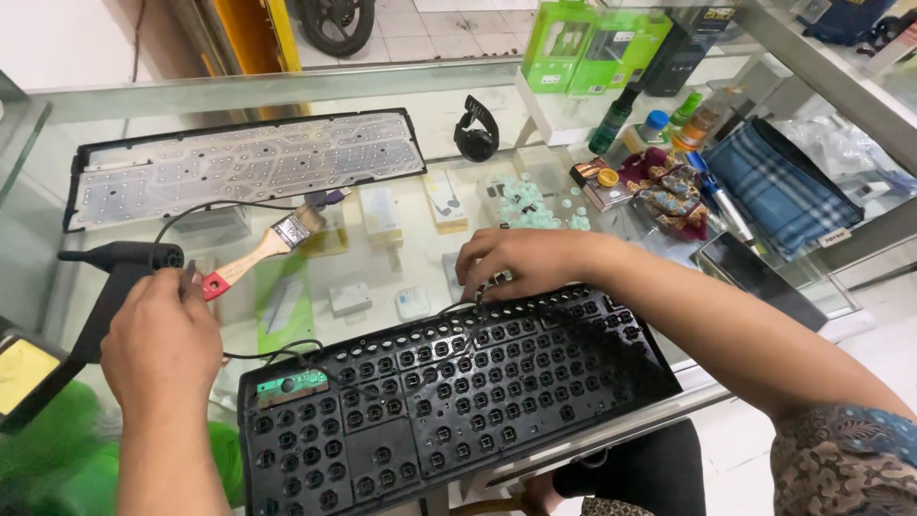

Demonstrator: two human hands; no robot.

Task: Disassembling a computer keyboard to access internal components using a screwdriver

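A black keyboard frame (449, 401) with its keycaps off lies in front of me on the glass counter (287, 88), a small green circuit board (291, 384) at its left corner. My right hand (521, 263) curls over the frame's far edge, fingertips on the edge by a thin black cable (272, 352). My left hand (162, 339) hovers left of the frame, fingers closed on a thin dark tool (187, 275) whose tip pokes up. Just beyond it lies a paintbrush (260, 248) with a wooden handle and red end.
The keyboard's back half with its pale membrane sheet (244, 162) lies at the far left. A black air blower (115, 263) lies at left. Loose pale keycaps (530, 205), small bottles (611, 119), green boxes (592, 43), a blue checked cloth (778, 186) and a dark phone (755, 277) crowd the right.
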